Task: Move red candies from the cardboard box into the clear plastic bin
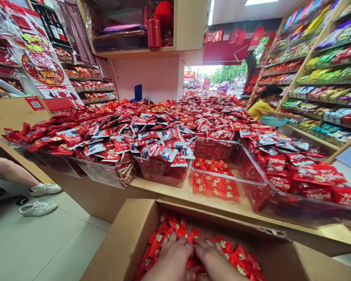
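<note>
An open cardboard box (117, 238) sits low in front of me, holding small red wrapped candies (156, 244) with gold characters printed on them. My left hand (175, 251) reaches down into the candies, its fingers spread and partly sunk among them. Close beside it, my right hand (207, 251) lies on the same pile with fingers stretched out. The fingertips of both hands are partly hidden by candies. Just beyond the box stands a clear plastic bin (251, 168) with flat rows of similar red candies (215, 181) at its bottom.
More clear bins (105, 171) heaped with red packets (152, 132) cover the wooden counter. Stocked shelves (324, 74) line the right, where a person in a yellow shirt (259, 107) reaches toward the goods. At left, someone's leg and white shoes (39, 208) show.
</note>
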`<action>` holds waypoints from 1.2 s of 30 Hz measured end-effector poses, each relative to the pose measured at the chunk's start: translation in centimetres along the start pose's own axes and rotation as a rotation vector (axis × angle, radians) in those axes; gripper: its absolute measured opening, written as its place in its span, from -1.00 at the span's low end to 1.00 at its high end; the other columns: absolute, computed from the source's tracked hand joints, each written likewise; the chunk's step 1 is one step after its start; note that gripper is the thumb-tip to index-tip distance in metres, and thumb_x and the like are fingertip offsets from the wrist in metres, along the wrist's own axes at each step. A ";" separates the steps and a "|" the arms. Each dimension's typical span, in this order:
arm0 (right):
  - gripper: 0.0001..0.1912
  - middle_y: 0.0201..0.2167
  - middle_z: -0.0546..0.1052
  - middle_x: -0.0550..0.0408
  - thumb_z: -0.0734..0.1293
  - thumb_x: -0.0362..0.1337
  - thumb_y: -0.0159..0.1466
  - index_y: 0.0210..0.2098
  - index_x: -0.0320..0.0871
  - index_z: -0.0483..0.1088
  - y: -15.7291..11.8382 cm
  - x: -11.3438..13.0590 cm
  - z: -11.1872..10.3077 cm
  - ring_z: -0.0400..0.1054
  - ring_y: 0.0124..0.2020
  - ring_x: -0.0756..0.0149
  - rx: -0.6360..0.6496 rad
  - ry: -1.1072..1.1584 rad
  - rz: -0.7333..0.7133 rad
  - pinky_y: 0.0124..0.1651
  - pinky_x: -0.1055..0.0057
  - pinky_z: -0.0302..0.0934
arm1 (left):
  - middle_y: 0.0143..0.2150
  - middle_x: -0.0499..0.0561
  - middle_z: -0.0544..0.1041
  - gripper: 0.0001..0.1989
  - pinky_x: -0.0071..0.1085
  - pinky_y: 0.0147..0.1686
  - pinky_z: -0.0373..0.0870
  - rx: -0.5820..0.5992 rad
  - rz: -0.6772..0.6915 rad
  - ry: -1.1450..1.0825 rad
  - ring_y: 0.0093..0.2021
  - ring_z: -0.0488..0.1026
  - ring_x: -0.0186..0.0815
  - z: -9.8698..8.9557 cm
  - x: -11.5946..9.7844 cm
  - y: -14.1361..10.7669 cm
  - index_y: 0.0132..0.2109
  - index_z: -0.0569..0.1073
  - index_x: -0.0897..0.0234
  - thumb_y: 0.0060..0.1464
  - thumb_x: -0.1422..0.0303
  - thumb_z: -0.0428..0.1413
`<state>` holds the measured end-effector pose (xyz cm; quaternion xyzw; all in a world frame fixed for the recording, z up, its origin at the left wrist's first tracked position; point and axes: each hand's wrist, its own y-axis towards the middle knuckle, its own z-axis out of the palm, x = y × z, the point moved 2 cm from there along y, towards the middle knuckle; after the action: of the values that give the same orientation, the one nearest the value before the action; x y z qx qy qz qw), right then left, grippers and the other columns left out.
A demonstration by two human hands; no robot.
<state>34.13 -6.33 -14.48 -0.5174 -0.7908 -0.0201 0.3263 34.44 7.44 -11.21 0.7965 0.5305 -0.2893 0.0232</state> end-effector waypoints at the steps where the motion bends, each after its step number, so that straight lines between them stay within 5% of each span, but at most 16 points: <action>1: -0.52 -0.06 0.36 -0.08 0.26 -0.39 -0.10 -0.13 -0.18 0.35 0.1 0.3 0.0 0.17 -0.04 0.01 -0.029 -0.006 0.003 0.01 0.13 -0.01 | -0.22 0.11 0.48 -0.73 -0.06 -0.13 0.18 -0.004 -0.008 -0.018 -0.12 0.28 0.02 -0.2 0.0 0.0 -0.27 0.47 0.22 -0.22 0.27 0.11; 4: -0.73 -0.25 0.42 0.02 0.27 -0.36 -0.10 -0.35 -0.15 0.39 -0.1 0.8 0.2 0.21 -0.19 0.11 -0.096 -0.006 -0.003 -0.10 0.21 0.04 | -0.34 0.05 0.47 -0.83 -0.20 -0.18 0.21 -0.016 -0.022 -0.053 -0.17 0.28 -0.08 -0.7 -0.2 -0.1 -0.40 0.47 0.22 -0.25 0.29 0.15; 16: -0.89 -0.39 0.44 0.09 0.22 -0.40 0.03 -0.46 -0.14 0.37 -0.7 -0.5 -1.5 0.24 -0.28 0.25 -0.157 0.052 -0.070 -0.21 0.37 0.03 | -0.51 -0.11 0.38 -0.88 -0.45 -0.43 0.15 -0.059 -0.011 -0.289 -0.42 0.30 -0.32 -0.4 0.2 0.7 -0.37 0.38 0.22 -0.18 0.39 0.08; 21: -0.88 -0.46 0.42 0.10 0.19 -0.30 0.13 -0.46 -0.18 0.33 -1.2 -1.1 -3.4 0.24 -0.37 0.32 -0.324 0.284 -0.037 -0.30 0.43 0.07 | -0.54 -0.19 0.26 -0.83 -0.53 -0.56 0.13 -0.234 -0.095 -0.766 -0.57 0.19 -0.46 -1.8 -0.4 1.2 -0.27 0.27 0.26 -0.10 0.37 0.02; 25: -0.84 -0.51 0.34 0.15 0.18 -0.21 0.15 -0.43 -0.19 0.24 -1.7 -1.1 -4.2 0.21 -0.46 0.39 -0.369 0.648 -0.010 -0.38 0.45 0.11 | -0.52 -0.19 0.26 -0.77 -0.56 -0.53 0.15 -0.311 -0.093 -1.094 -0.56 0.19 -0.50 -2.4 -0.6 1.1 -0.23 0.29 0.29 -0.12 0.40 0.06; 29: -0.78 -0.58 0.30 0.21 0.21 -0.14 0.13 -0.42 -0.19 0.20 -1.8 -0.5 -4.1 0.19 -0.58 0.46 -0.262 1.016 -0.011 -0.49 0.46 0.13 | -0.32 -0.06 0.41 -0.62 -0.53 -0.42 0.23 -0.176 -0.133 -1.285 -0.48 0.31 -0.51 -1.6 -0.7 0.9 -0.16 0.33 0.30 -0.23 0.52 0.13; 32: -0.78 -0.63 0.29 0.23 0.24 -0.15 0.10 -0.46 -0.19 0.19 -1.8 -0.2 -4.1 0.16 -0.61 0.49 -0.271 1.042 0.011 -0.53 0.50 0.10 | -0.22 0.05 0.46 -0.53 -0.44 -0.31 0.30 -0.032 -0.129 -1.413 -0.39 0.39 -0.43 -0.7 -1.1 0.8 -0.12 0.35 0.33 -0.30 0.51 0.21; 36: -0.79 -0.64 0.28 0.24 0.26 -0.18 0.09 -0.50 -0.20 0.19 -1.9 -0.2 -4.1 0.12 -0.62 0.51 -0.286 0.975 0.004 -0.55 0.53 0.03 | -0.27 0.05 0.50 -0.61 -0.40 -0.23 0.30 -0.132 -0.165 -1.423 -0.30 0.41 -0.34 -0.3 -1.3 0.9 -0.22 0.42 0.37 -0.30 0.39 0.25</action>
<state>34.58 -8.88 -10.79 -0.4888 -0.5350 -0.3669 0.5833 34.96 6.10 -10.61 0.3691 0.4616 -0.7064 0.3895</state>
